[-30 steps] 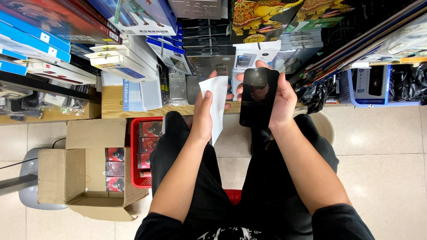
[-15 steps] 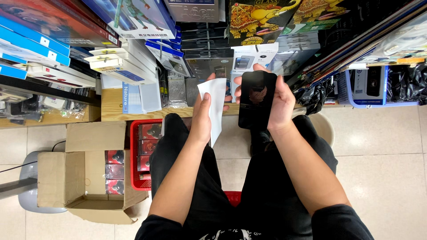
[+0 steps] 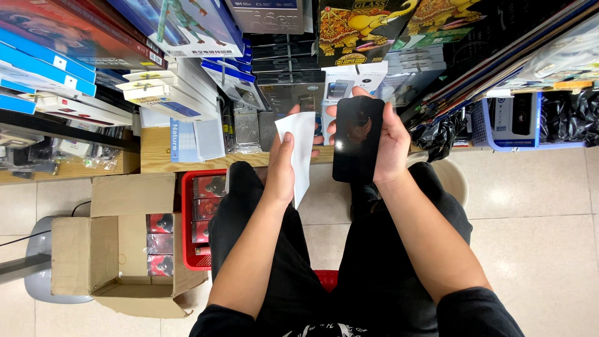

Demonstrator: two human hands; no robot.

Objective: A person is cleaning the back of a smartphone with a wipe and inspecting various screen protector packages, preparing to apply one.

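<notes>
Across the far side runs a wooden shelf (image 3: 187, 159) crowded with flat retail boxes: blue-edged ones stacked at far left (image 3: 43, 59), white boxes with blue labels (image 3: 165, 90) beside them, grey packs in the middle, and a black box with a yellow and red cartoon print (image 3: 362, 28) further right. At far right sits a blue plastic basket (image 3: 499, 125) beside black plastic bags.

On the tiled floor at near left stands an open cardboard box (image 3: 118, 249) holding small dark red packs, just beside a red plastic crate (image 3: 190, 218) filled with the same kind.

The left hand (image 3: 282, 168) pinches a white paper sleeve (image 3: 301, 150) between thumb and fingers. The right hand (image 3: 390, 146) is closed round the edge of a black glossy glass panel (image 3: 357, 137), held upright above the knees. Compared with a second ago, panel and sleeve sit a little higher and slightly apart, fully separate; I judge the panel is already out of its sleeve.
</notes>
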